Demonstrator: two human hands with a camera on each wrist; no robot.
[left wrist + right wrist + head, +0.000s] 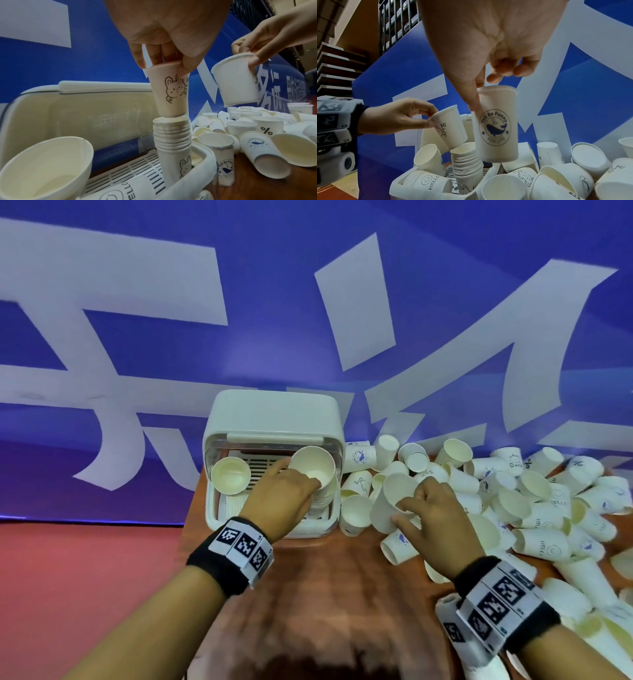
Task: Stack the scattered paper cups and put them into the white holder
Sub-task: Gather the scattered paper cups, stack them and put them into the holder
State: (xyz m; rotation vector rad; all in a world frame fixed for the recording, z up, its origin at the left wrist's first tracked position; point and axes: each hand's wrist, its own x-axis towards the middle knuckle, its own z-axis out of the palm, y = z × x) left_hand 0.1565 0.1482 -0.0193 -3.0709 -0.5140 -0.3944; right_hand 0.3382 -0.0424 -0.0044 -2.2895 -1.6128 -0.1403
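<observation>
Rabbit cup [169, 93] just above stack [172, 133]

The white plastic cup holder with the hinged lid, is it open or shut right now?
Open. The white plastic cup holder has its lid swung back, and the tall stack of paper cups stands upright inside on the slotted tray.

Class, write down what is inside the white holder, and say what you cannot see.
Inside the white holder: an upright stack of cups, another stack on the left, a "HELLO" cup lying down, a slatted tray. The tray under the cups is hidden.
</observation>
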